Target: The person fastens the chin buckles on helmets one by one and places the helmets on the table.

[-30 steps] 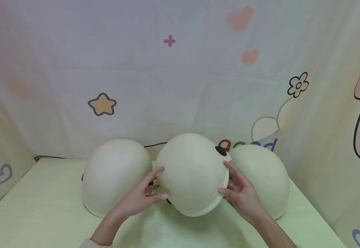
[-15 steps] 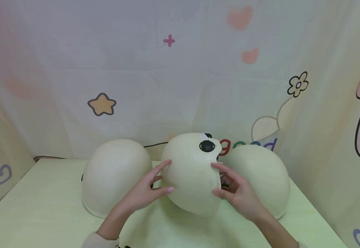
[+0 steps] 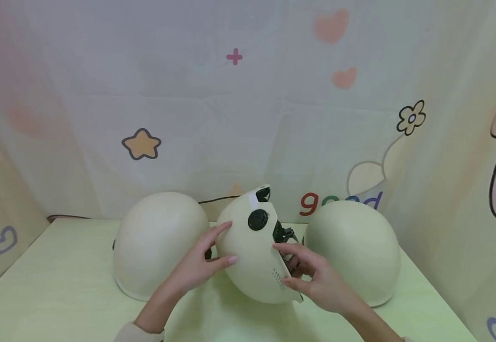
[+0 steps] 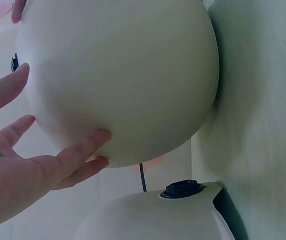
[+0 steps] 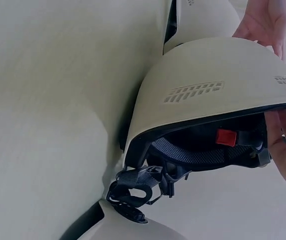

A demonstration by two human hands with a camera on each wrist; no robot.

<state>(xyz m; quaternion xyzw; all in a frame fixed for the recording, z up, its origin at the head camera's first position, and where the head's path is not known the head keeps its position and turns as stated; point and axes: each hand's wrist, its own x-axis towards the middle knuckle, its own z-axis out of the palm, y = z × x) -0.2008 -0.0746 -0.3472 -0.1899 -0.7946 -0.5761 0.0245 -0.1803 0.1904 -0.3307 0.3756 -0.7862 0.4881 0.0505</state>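
Observation:
A cream helmet (image 3: 248, 266) is tipped on its side mid-table, its crown toward the left and its opening toward the right. My left hand (image 3: 201, 261) touches the crown with spread fingers, as the left wrist view confirms. At the other side my right hand (image 3: 320, 275) grips the rim, thumb outside and fingers inside. A round black knob (image 3: 258, 220) shows on the shell. Inside, the right wrist view reveals dark padding, a red buckle piece (image 5: 226, 137) and black straps (image 5: 132, 187). Small vent slots (image 5: 193, 92) lie near the rim.
Two similar cream helmets stand dome-up, one on the left (image 3: 158, 242) and one on the right (image 3: 352, 251), both close to the middle one. They sit on a pale green table (image 3: 38, 266). Behind is a printed curtain (image 3: 230, 118), with a dark cable (image 3: 218, 199) along its foot.
The middle helmet has turned, bringing its knob leftward and its opening and straps into view on the right. My right hand has moved left and down with the rim; the left hand stays near the crown.

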